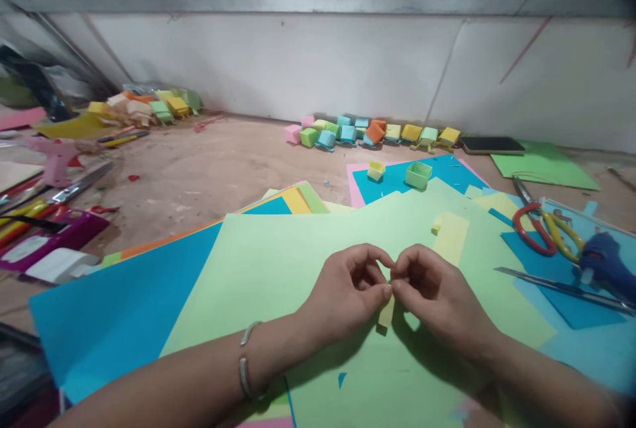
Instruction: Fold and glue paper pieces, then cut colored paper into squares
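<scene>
My left hand point(350, 292) and my right hand point(437, 295) meet over a large light green sheet point(278, 269). Both pinch a small yellow paper strip point(386, 314) between thumb and fingertips; its lower end hangs below the fingers. A silver bracelet point(245, 362) sits on my left wrist. Another pale yellow strip point(451, 236) lies on the green sheet just beyond my right hand.
Blue sheets point(119, 309) lie under the green one. Two small paper boxes point(418, 175) stand ahead, a row of coloured ones point(370, 131) by the wall. Scissors point(544, 226), a blue glue gun point(606, 267) and a blade point(561, 285) lie right; tools and a pink glue gun point(57, 156) left.
</scene>
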